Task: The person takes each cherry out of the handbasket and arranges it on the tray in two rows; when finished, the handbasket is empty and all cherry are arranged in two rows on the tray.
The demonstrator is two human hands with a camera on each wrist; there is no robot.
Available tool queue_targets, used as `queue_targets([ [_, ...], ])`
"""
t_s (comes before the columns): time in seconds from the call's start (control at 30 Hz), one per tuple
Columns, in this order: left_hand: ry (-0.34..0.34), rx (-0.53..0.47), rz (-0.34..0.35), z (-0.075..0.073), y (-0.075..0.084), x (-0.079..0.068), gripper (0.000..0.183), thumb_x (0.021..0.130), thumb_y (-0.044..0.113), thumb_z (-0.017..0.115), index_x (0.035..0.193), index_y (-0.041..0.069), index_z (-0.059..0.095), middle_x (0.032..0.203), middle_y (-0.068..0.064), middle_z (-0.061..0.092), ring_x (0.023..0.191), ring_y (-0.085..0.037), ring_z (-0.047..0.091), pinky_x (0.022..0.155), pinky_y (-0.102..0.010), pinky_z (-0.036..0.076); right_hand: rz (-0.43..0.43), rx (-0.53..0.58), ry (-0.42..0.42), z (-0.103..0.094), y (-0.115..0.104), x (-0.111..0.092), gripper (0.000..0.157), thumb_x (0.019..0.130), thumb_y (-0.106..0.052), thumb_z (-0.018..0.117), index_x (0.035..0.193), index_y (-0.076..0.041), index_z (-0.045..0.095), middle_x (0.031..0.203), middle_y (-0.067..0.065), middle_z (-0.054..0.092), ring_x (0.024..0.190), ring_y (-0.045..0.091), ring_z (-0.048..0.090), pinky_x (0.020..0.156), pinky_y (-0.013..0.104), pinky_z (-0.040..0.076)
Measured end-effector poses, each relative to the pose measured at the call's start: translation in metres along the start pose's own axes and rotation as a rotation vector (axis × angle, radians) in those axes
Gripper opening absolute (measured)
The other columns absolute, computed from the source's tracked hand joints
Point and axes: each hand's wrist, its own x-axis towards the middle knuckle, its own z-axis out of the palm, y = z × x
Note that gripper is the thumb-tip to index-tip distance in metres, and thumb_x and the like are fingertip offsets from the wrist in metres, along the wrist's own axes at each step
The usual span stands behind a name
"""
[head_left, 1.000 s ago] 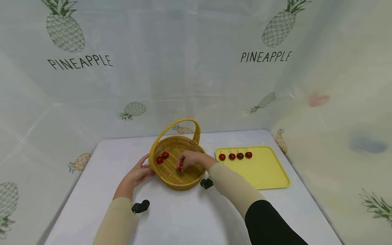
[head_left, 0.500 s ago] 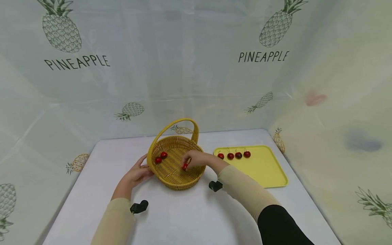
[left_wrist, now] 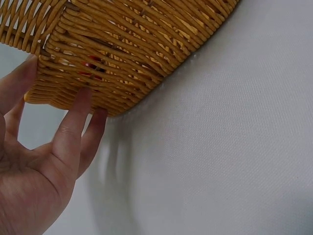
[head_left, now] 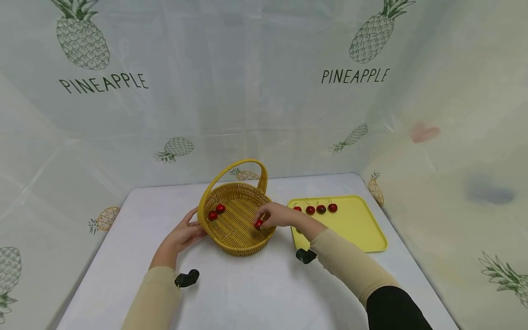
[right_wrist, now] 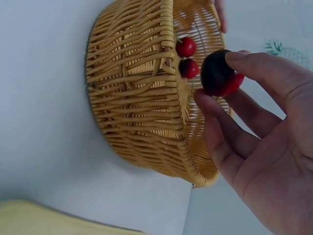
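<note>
A yellow wicker basket [head_left: 231, 250] with a tall arched handle stands at the middle of the table. Two red cherries, one of them a cherry [head_left: 220, 208] near the left wall, lie inside it. The left hand [head_left: 184, 234] rests against the basket's left outer side; in the left wrist view its spread fingers [left_wrist: 71, 134] touch the woven wall. Thumb and fingers of the right hand [head_left: 274, 215] pinch a third cherry [right_wrist: 217, 73], dark on one side and red on the other, over the right part of the basket.
To the right lies a shallow yellow tray [head_left: 346, 224] with several stemmed cherries [head_left: 321, 209] in a row along its far edge. The right forearm passes over the tray's near left corner. A pineapple-printed sheet [head_left: 227, 91] hangs behind the white table [head_left: 231, 293].
The right hand has moved to the right inside the basket's outline, carrying the pinched cherry from near the middle toward the right rim. The left hand keeps its place against the basket.
</note>
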Motion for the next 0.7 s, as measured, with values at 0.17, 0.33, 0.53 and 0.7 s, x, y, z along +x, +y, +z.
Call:
queue_targets([
  [0.17,0.011,-0.01,-0.01,0.0,-0.002,0.002,0.09,0.093,-0.009,0.056,0.158,0.024,0.004,0.148,-0.034,0.028,0.123,-0.039,0.051,0.104,-0.049,0.039,0.009,0.024,0.016,-0.003,0.0,-0.015,0.02,0.088,-0.005,0.071,0.107,-0.01,0.072,0.099,-0.006,0.067,0.087,0.012,0.064,0.076,0.028,0.055],
  [0.33,0.006,-0.015,-0.007,0.0,-0.003,0.002,0.09,0.093,-0.009,0.057,0.158,0.023,0.003,0.148,-0.035,0.028,0.122,-0.039,0.053,0.104,-0.05,0.039,-0.013,0.044,0.051,-0.008,0.002,-0.031,0.02,0.088,-0.003,0.069,0.108,-0.007,0.071,0.099,-0.003,0.068,0.087,0.013,0.065,0.076,0.029,0.055],
  [0.53,0.005,-0.007,0.0,0.001,-0.001,0.002,0.088,0.095,-0.006,0.056,0.158,0.024,0.002,0.148,-0.035,0.027,0.124,-0.04,0.05,0.106,-0.051,0.036,-0.03,0.076,0.102,-0.015,0.01,-0.048,0.02,0.09,-0.004,0.067,0.109,-0.005,0.07,0.108,0.001,0.067,0.096,0.018,0.064,0.084,0.032,0.054],
  [0.7,0.001,-0.006,0.002,0.001,0.0,0.0,0.087,0.096,-0.006,0.054,0.158,0.023,0.001,0.149,-0.035,0.026,0.125,-0.04,0.049,0.107,-0.051,0.035,0.0,0.074,0.159,-0.02,0.017,-0.062,0.022,0.09,-0.008,0.069,0.113,-0.007,0.071,0.11,-0.001,0.065,0.098,0.018,0.063,0.081,0.033,0.054],
])
